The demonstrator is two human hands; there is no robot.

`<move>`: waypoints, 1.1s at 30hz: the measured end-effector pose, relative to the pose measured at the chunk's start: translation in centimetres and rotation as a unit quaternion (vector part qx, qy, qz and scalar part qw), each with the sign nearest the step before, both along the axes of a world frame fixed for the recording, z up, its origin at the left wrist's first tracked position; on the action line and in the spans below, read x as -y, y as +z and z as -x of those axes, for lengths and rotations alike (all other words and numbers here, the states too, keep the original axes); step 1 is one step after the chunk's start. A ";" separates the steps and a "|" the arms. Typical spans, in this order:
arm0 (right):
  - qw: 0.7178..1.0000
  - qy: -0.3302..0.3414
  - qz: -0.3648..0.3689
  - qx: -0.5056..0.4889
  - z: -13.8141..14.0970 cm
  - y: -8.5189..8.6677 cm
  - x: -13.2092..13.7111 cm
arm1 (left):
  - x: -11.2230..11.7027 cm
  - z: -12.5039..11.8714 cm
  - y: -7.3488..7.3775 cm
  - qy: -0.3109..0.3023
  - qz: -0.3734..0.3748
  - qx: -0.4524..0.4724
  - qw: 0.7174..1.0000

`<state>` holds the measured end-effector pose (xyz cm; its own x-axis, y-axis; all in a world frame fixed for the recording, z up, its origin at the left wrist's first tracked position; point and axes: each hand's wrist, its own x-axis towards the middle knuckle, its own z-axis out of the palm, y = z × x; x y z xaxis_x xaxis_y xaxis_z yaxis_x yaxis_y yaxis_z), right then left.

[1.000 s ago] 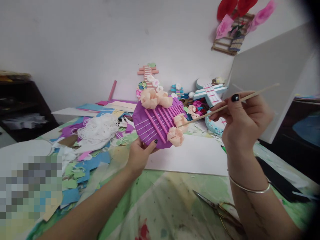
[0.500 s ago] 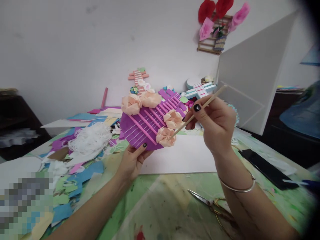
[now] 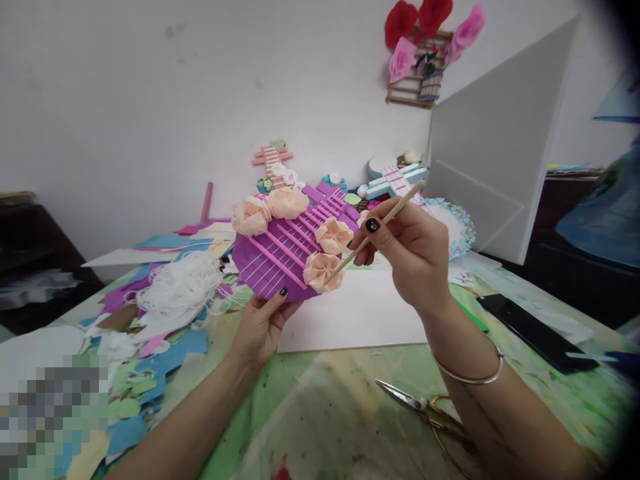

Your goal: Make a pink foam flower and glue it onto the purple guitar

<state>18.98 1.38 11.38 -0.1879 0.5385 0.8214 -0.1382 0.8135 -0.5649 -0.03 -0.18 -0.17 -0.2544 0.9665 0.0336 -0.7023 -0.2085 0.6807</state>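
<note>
My left hand [image 3: 260,325] grips the lower edge of a purple guitar-shaped paper craft [image 3: 280,257] and holds it up above the table. The craft has pink strips, white strings and peach paper flowers [image 3: 323,269] on it. My right hand [image 3: 413,257] pinches a thin wooden stick [image 3: 380,227] like a pen. The stick's tip touches the lowest peach flower.
A white sheet [image 3: 360,310] lies under the craft on the paint-stained table [image 3: 325,407]. Scissors [image 3: 425,410] lie by my right forearm. A tangle of white string [image 3: 180,287] and coloured paper scraps sit at left, a black phone [image 3: 535,331] at right. Finished crafts and a white board [image 3: 495,147] stand behind.
My right hand moved left and down, bringing the stick's tip from the upper flower onto the lowest flower. The craft in my left hand shifted slightly left.
</note>
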 end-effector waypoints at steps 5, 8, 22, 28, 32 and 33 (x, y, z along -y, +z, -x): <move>0.999 0.011 0.003 0.049 0.2 -0.3 -0.1 | -0.1 0.1 -0.2 -0.005 -0.008 0.009 1.000; 0.998 0.009 -0.006 0.065 0.3 -0.4 -0.1 | -0.1 0.1 -0.2 -0.009 -0.010 0.015 1.000; 0.988 -0.138 -0.065 -0.033 -0.6 0.0 -0.5 | 0.2 -0.1 0.4 -0.006 -0.001 0.018 1.000; 0.973 -0.190 -0.134 -0.010 -0.7 -0.5 -1.6 | 0.1 -0.1 0.2 0.002 -0.002 0.013 1.000; 0.973 -0.180 -0.143 -0.003 -0.8 -0.3 -1.3 | 0.2 -0.1 0.3 0.004 0.003 0.013 1.000; 0.974 -0.178 -0.143 0.000 -0.8 -0.3 -1.2 | 0.2 -0.1 0.3 0.003 0.003 0.012 1.000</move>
<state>19.73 2.61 11.07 -0.0317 0.3179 0.9476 0.1815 0.9341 -0.3073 0.09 -0.37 0.18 -0.2618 0.9649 0.0218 -0.7173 -0.2096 0.6645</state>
